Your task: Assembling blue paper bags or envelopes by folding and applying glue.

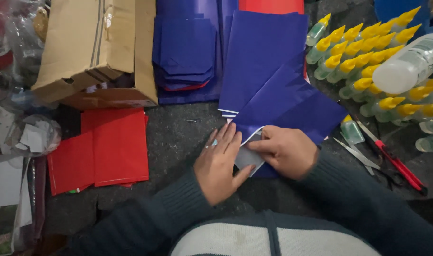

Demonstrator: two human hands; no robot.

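left hand [219,161]: flat, fingers spread, pressing down on the blue paper sheet [285,106], not gripping it
right hand [286,150]: pinching the sheet's folded white-backed corner
blue sheet: on the dark table [178,130], right in front of the person
behind it: blue paper stack [185,47], cardboard box [100,52]
left side: red sheets [102,149]
right side: yellow-capped glue bottles [368,57], scissors [387,156]

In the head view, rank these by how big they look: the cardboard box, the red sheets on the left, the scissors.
1. Cardboard box, clearly largest.
2. Red sheets, a bit smaller.
3. Scissors, by far the smallest, thin beside the right hand.
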